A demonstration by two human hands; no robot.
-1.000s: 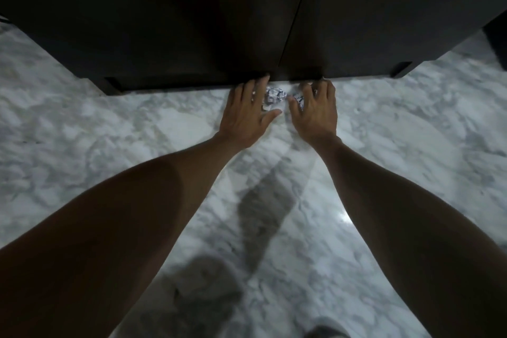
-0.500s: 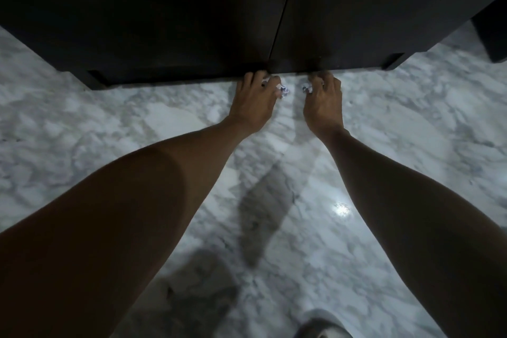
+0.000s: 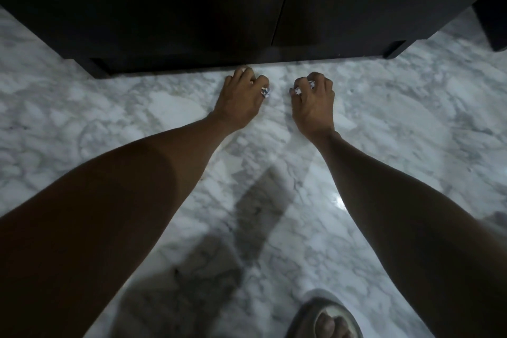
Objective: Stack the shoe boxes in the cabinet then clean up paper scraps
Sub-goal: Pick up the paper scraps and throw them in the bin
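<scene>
My left hand (image 3: 241, 96) is curled shut around a crumpled paper scrap (image 3: 265, 92) that pokes out by the thumb. My right hand (image 3: 314, 101) is also shut on a paper scrap (image 3: 297, 90), with white bits showing between the fingers. Both hands hover just above the marble floor (image 3: 397, 123), close in front of the dark cabinet (image 3: 192, 8). The cabinet's two doors are closed, so the shoe boxes are hidden.
The cabinet's base runs across the top of the view, with a dark foot (image 3: 395, 49) at its right corner. My foot in a grey sandal (image 3: 326, 318) stands at the bottom right. Another dark object (image 3: 493, 22) sits at the far right edge.
Both hands closed on the paper scraps by the cabinet base and have drawn back from it, moving slightly apart. No scraps are left visible on the floor.
</scene>
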